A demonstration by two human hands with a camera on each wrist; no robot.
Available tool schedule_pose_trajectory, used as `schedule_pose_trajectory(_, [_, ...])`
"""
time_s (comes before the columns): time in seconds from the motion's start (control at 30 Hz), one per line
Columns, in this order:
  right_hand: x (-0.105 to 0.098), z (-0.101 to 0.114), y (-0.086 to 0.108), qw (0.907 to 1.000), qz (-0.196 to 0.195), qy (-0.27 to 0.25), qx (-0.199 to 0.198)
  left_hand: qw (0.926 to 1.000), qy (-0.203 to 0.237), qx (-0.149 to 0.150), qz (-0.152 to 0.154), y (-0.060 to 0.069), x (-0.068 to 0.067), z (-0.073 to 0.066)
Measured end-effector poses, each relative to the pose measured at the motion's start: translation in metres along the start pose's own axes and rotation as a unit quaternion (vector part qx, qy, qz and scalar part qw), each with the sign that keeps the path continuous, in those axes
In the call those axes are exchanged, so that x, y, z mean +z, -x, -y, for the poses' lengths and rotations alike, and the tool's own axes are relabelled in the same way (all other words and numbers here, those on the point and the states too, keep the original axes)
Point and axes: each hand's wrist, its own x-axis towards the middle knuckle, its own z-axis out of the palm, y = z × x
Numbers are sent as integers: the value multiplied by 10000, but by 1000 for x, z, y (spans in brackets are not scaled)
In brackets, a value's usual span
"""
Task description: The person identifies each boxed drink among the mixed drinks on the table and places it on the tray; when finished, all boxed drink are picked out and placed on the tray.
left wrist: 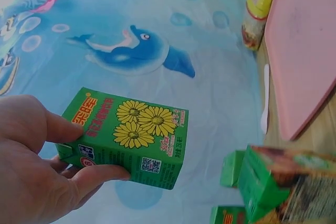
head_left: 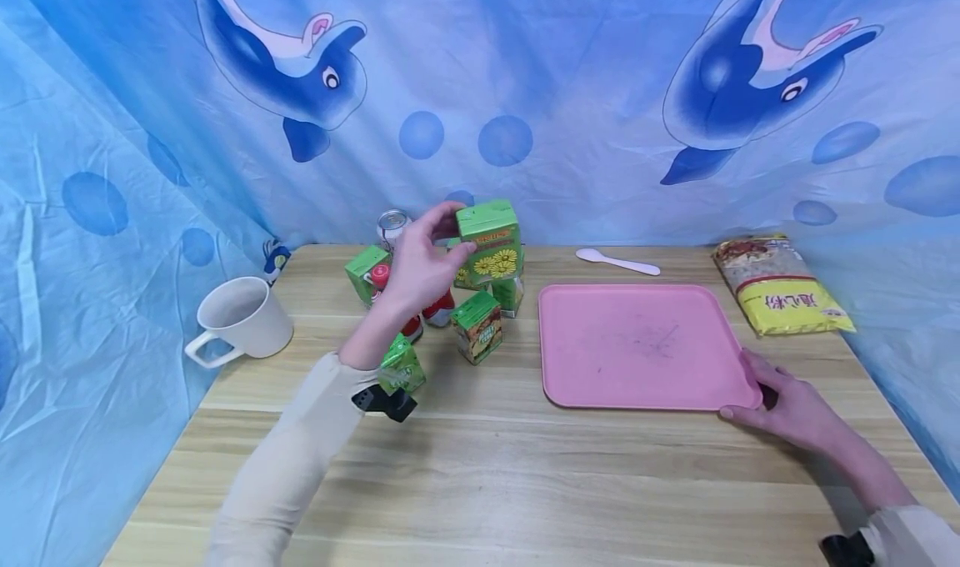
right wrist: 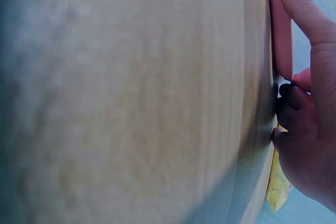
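Note:
My left hand (head_left: 427, 263) pinches a green drink carton (head_left: 491, 242) printed with yellow flowers, held up above several other boxes. In the left wrist view, the thumb and fingers grip one end of this carton (left wrist: 134, 135). At the near right corner of a pink tray (head_left: 637, 346), my right hand (head_left: 795, 408) grips the rim, thumb along the front edge and fingers at the right side. The right wrist view shows the thumb against the side of the tray (right wrist: 282, 30); part of the fingers is hidden. The tray lies flat on the table.
Below the left arm stand a brown-and-green box (head_left: 477, 328), another green carton (head_left: 402, 367), red-capped bottles (head_left: 380, 277) and a can (head_left: 393, 223). A white mug (head_left: 245, 318) stands left, a white spoon (head_left: 618, 262) behind the tray, a yellow food packet (head_left: 780, 288) right.

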Motion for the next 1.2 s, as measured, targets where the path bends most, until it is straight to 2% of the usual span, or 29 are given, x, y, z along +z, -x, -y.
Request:
schedule_pose_trajectory(0.17, [-2,2,0,10000,31,4,34,9999,101,92,73,-3,17,-1])
schedule_pose_trajectory(0.3, [-3,3,0,9999,73,7,73,9997,143,-42,186,-6,30,-1])
schedule_pose_trajectory(0.5, [-3,2,0,10000,32,43,27,9993,205,-64,304,-11,48,0])
schedule_pose_trajectory(0.83, [0,-1,1,10000,-10,-24,-28,9977,272,-314,539,-14,80,5])
schedule_pose_trajectory(1.2, [-1,3,1,10000,-58,-63,-31,9965,259,-589,530,-19,118,17])
